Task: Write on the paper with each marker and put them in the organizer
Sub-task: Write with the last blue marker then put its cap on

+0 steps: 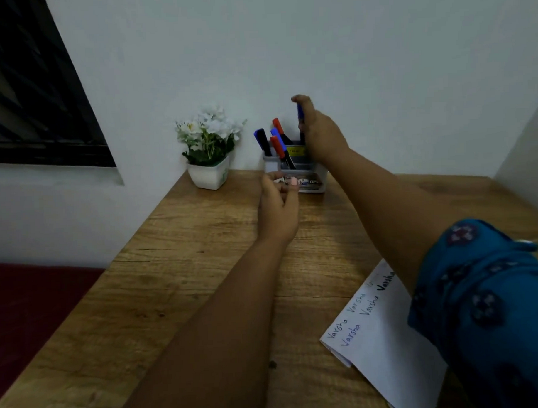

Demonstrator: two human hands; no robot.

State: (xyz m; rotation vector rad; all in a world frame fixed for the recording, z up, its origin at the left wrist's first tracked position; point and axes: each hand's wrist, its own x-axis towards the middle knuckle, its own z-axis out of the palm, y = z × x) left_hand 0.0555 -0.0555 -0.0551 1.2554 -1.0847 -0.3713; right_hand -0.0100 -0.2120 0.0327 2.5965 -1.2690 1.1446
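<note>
Right hand (318, 132) grips marker (300, 112) — over organizer (312, 171)

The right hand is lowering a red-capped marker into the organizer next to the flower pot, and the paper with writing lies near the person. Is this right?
Not quite: the marker gripped by the right hand has a blue cap, not red, as the head view shows. It is over the organizer beside the flower pot, with the written paper near the person.

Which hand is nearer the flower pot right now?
Left. The left hand is at the organizer's front, just right of the flower pot; the right hand holds a blue marker over the organizer's far side.
</note>
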